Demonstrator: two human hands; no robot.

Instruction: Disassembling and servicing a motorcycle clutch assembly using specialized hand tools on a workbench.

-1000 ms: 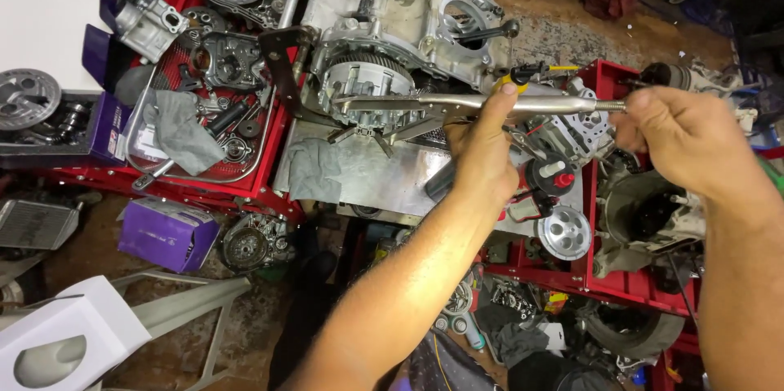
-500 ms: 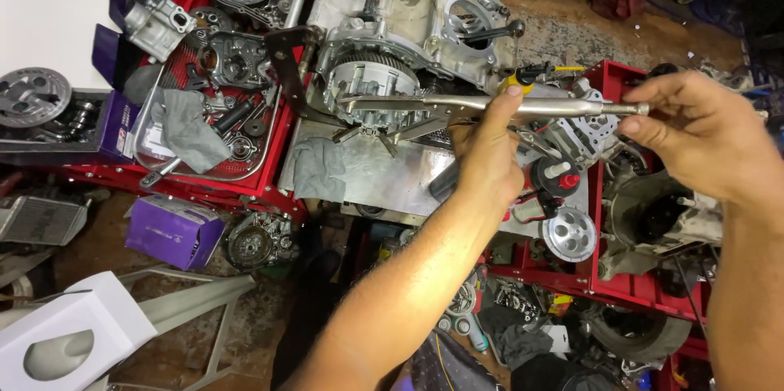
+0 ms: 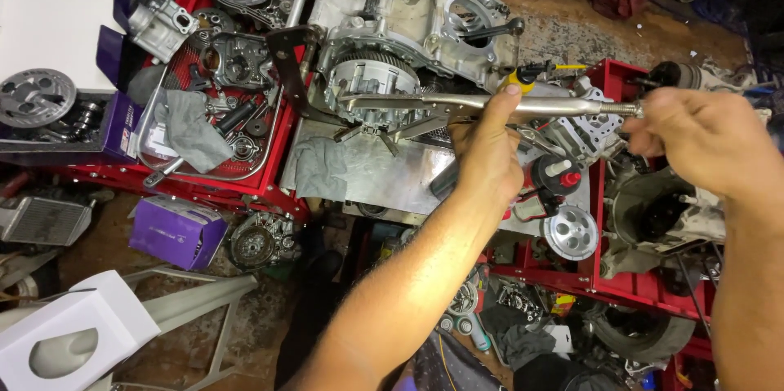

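While I look down over the bench, my left hand is wrapped around the middle of a long silver locking clamp tool, thumb up against its upper bar, fingers closed under the handles. My right hand pinches the far end of that same tool, fingertips closed on the small adjusting knob at the tip near the red tray edge. The two hands sit well apart, one at mid-handle and one at the end.

The tool lies nearly level, and its spread arms reach left onto the clutch basket of the grey engine case, which rests on a bare metal sheet beside a crumpled grey rag. I cannot tell whether the arms actually grip the clutch or only rest against it.

Left of the engine, a red tray holds a wire basket with a second grey cloth, small covers and loose parts. Below it sits a purple box, and a white box lies on the dirt floor at the lower left. Under my left forearm, a round silver pulley-like disc sits in another red tray, just beside a red-capped part.
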